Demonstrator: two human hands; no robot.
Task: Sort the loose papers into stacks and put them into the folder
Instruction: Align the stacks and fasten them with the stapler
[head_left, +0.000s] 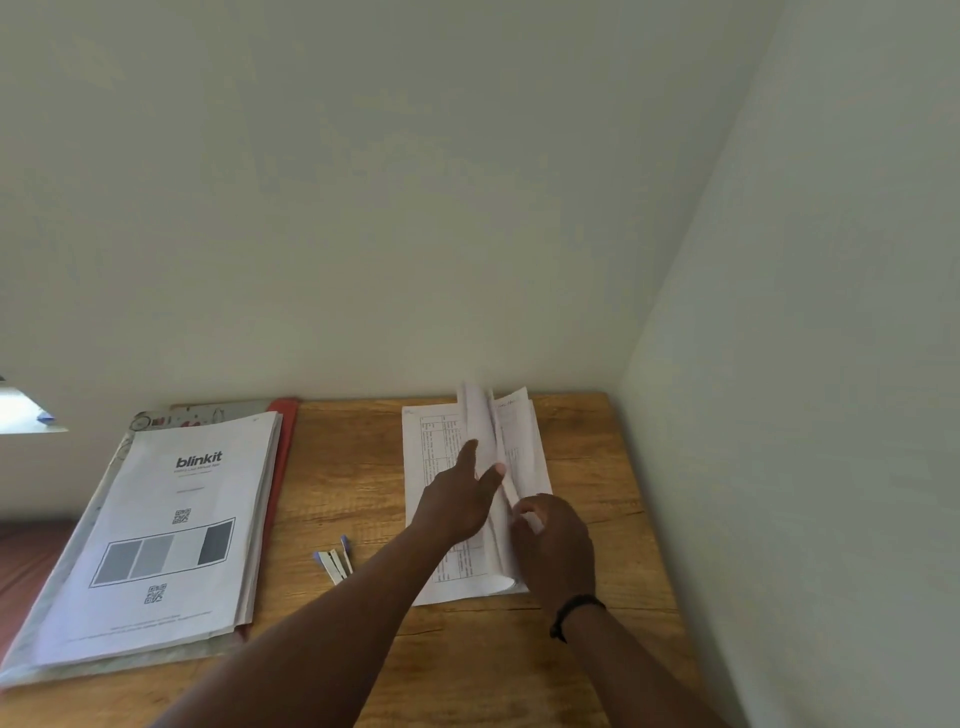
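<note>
Wooden desk (363, 467): left hand (457, 499) flat on the papers (441, 467), right hand (550, 540) pinching lifted sheets (488, 431)

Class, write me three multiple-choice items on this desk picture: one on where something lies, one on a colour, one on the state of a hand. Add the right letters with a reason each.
1. Where does the stack of papers with the blinkit page on top lie?
A. at the left of the wooden table
B. against the right wall
C. under the person's hands

2. What colour is the folder edge showing beside that stack?
A. green
B. red
C. black

3. What is the right hand doing?
A. resting flat on bare wood
B. holding a pen
C. gripping pages of the right-hand paper stack

Answers: 1 A, it lies at the table's left side. 2 B, a red strip runs along it. 3 C, its fingers curl round lifted sheets.
</note>
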